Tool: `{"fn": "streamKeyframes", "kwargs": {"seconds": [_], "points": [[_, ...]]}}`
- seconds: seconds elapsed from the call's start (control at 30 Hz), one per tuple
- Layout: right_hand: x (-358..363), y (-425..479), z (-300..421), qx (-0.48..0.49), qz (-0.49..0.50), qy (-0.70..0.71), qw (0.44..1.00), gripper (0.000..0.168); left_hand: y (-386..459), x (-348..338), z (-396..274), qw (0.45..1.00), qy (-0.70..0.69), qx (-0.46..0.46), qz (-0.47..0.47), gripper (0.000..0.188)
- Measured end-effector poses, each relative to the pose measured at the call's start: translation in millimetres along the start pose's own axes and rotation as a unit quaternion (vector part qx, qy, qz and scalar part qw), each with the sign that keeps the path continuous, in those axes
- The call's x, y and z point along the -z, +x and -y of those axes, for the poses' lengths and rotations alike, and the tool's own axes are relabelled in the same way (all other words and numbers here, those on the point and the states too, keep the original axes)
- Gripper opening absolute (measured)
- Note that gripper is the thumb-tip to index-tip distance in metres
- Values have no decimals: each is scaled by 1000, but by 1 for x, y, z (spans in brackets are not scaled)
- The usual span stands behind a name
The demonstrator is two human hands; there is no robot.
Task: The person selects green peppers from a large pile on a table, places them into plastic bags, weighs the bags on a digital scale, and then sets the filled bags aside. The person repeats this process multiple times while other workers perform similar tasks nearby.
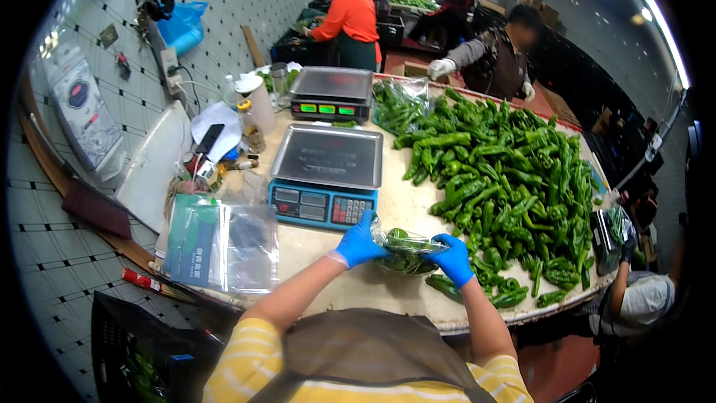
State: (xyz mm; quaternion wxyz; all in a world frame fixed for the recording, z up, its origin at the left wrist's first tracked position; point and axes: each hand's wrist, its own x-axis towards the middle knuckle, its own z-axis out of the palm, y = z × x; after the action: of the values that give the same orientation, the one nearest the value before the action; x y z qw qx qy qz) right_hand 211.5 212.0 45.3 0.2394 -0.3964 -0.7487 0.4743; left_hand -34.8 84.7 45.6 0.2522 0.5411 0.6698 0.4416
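Both my hands wear blue gloves and hold a clear plastic bag of green peppers [407,249] between them, low over the table's near part. My left hand [361,243] grips the bag's left end, and my right hand [453,259] has its right end. Just beyond my left hand stands a blue digital scale [324,204] with a bare metal pan. To the right of my hands spreads a large heap of long green peppers [503,179]. A stack of clear plastic bags [246,249] with a blue-green printed part lies to the left.
A second scale [331,92] with lit green displays stands behind the first. Beside it, a filled bag [403,103] touches the heap. A phone [210,138], papers and jars crowd the left side. Co-workers stand across the table and at the right. A black crate [145,347] is low left.
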Motion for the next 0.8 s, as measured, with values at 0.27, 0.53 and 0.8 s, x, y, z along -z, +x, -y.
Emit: {"fn": "streamKeyframes", "kwargs": {"seconds": [0.27, 0.53, 0.8], "points": [[-46, 72, 99, 57, 79, 191, 977, 32, 73, 132, -56, 987, 85, -65, -122, 91], [-144, 172, 132, -182, 156, 564, 790, 30, 167, 189, -37, 934, 215, -157, -237, 92], [-178, 189, 58, -206, 93, 504, 833, 32, 85, 133, 20, 925, 183, -137, -302, 39]]}}
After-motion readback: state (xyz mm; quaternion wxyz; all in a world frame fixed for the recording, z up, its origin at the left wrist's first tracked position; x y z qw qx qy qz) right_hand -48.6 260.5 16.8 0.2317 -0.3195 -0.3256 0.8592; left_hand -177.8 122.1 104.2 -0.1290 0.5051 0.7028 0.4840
